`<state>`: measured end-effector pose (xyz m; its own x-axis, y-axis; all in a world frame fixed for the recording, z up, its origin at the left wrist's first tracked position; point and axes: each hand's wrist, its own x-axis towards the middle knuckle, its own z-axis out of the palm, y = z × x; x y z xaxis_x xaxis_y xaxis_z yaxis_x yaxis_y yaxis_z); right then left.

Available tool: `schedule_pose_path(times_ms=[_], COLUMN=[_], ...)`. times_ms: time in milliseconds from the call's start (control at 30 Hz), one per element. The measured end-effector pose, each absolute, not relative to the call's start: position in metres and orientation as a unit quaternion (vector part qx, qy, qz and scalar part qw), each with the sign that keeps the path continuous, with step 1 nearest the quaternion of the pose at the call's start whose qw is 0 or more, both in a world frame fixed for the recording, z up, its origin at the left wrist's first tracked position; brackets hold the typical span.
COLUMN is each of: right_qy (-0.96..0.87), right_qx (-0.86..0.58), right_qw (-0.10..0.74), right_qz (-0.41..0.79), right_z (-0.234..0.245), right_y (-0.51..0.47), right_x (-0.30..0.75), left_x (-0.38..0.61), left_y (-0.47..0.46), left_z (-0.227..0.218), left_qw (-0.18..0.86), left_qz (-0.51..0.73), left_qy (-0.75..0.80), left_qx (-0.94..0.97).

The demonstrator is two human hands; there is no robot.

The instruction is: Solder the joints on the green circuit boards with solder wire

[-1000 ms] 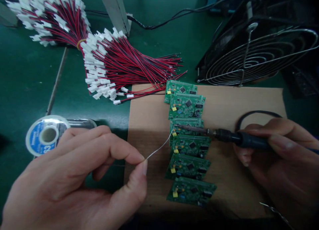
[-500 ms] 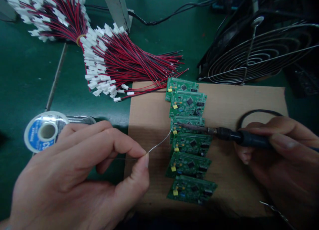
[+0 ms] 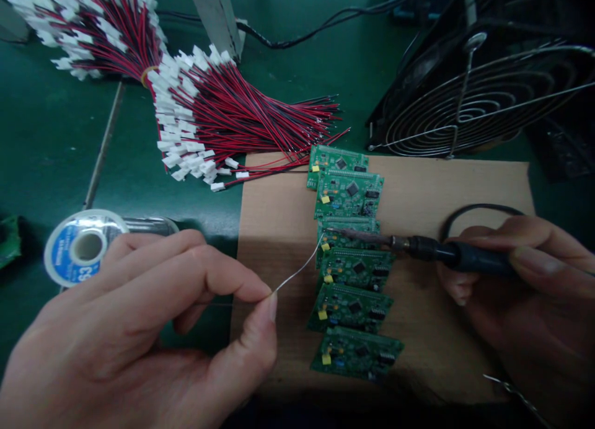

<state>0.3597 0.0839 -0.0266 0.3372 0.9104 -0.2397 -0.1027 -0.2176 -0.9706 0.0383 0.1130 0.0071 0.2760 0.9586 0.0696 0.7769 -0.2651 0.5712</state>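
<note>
Between thumb and forefinger, my left hand [image 3: 186, 323] pinches a thin solder wire [image 3: 299, 270]. The wire curves up to the left edge of a green circuit board [image 3: 346, 223], third from the back in a column of several. My right hand [image 3: 534, 292] is closed around the dark handle of a soldering iron [image 3: 465, 256]. The iron points left over that board, and its tip meets the wire's end near the board's left edge. Whether the tip touches the board I cannot tell. A solder spool [image 3: 86, 248] lies behind my left hand, partly covered by it.
The boards lie on a cardboard sheet [image 3: 465, 193]. Bundles of red and black wires [image 3: 260, 116] with white connectors lie at the back left. A black fan [image 3: 460, 106] with a wire guard stands at the back right. Another green board [image 3: 9, 240] shows at the left edge.
My left hand has shifted slightly left and down, still pinching the solder wire. The soldering iron stays at the same board. A green board has come into view at the left edge.
</note>
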Motion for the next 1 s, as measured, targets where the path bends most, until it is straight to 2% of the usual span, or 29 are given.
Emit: schedule_pose_path(times_ms=[1000], right_qy=[-0.343], right_qx=[-0.623], right_qw=[0.519], right_qz=[0.475], right_z=[-0.025], right_y=[0.084], right_x=[0.358], left_x=[0.05], left_y=[0.119], left_z=[0.002], left_qw=[0.199], left_qz=[0.202], left_qy=[0.567], left_qx=[0.773])
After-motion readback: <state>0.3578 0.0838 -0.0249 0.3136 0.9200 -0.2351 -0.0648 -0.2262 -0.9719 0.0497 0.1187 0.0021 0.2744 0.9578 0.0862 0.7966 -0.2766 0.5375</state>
